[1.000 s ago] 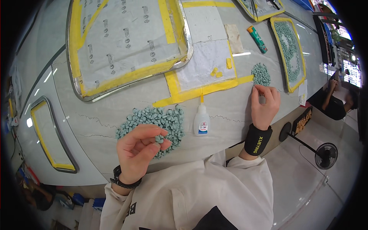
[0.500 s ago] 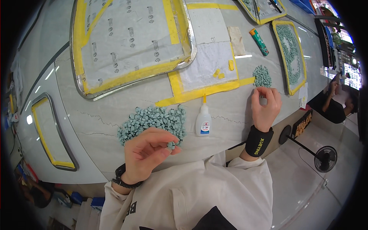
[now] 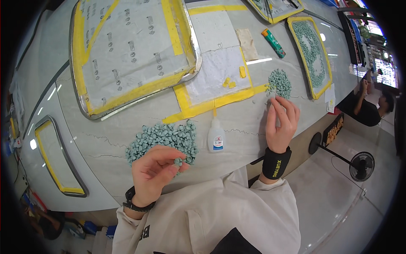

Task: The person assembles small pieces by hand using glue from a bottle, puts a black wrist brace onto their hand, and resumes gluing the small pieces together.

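Observation:
My left hand point(image 3: 152, 171) is pinched round a small grey-green flower-like piece point(image 3: 178, 161), held between thumb and fingertips. Just behind it a big heap of similar grey-green pieces point(image 3: 163, 137) lies on the table. To the right, my right hand point(image 3: 282, 125) reaches to the near edge of a smaller pile of finer green pieces point(image 3: 280, 81). Its thumb and forefinger tips come close together there; whatever is between them is too small to make out. Between the hands stands a white glue bottle point(image 3: 217, 139) with a yellow nozzle.
A large metal-rimmed tray point(image 3: 101, 113) with yellow tape lies far left, beside taped white paper point(image 3: 220, 70). A green lighter point(image 3: 274, 43) and a yellow-edged tray of green pieces point(image 3: 292, 36) are far right. A smaller frame point(image 3: 82, 178) sits left; a fan point(image 3: 362, 166) stands right.
My right hand has reached to the small pile's near edge, its fingers stretching further out. My left hand keeps its pinch on the piece. The whole view has shifted slightly.

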### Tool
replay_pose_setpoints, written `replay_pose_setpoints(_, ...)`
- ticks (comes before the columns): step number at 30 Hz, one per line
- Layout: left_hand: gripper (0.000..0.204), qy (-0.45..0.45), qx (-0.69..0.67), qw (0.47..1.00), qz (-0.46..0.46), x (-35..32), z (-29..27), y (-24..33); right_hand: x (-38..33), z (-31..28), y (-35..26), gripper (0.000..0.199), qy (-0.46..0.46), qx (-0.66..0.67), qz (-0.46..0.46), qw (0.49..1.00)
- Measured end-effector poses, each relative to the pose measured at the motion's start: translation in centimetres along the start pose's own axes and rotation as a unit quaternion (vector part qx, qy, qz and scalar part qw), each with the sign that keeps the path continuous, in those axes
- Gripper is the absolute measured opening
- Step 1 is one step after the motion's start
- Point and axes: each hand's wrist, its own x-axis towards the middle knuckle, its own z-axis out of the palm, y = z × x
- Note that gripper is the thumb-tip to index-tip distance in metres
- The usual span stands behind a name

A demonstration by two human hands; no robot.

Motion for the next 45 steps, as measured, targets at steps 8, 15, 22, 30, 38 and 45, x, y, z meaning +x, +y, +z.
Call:
replay_pose_setpoints(8,0.025,0.023,0.004,1.000,0.007,0.1,0.2,-0.5,1.4,1.1,0.2,0.031,0.011,-0.006,-0.012,1.000)
replay_pose_setpoints(15,0.025,0.066,0.038,0.997,0.003,0.3,1.1,-0.5,0.8,0.4,-0.1,0.035,-0.010,0.043,-0.006,0.999)
replay_pose_setpoints(22,0.025,0.058,0.006,0.998,0.013,0.3,0.8,-0.8,2.1,0.9,-0.8,0.043,-0.082,-0.013,-0.026,0.996)
replay_pose_setpoints(30,0.025,0.049,-0.014,0.998,0.026,0.2,0.4,-1.1,0.3,-0.8,-1.0,0.045,-0.105,0.022,0.006,0.994)
replay_pose_setpoints(38,0.024,0.056,-0.012,0.998,0.033,0.2,0.5,-1.1,-0.6,-1.4,-1.8,0.045,-0.114,0.026,0.015,0.993)
replay_pose_setpoints(45,0.024,0.059,-0.014,0.998,0.024,0.2,0.6,-1.0,-1.8,-2.1,-2.3,0.043,-0.117,0.066,0.036,0.990)
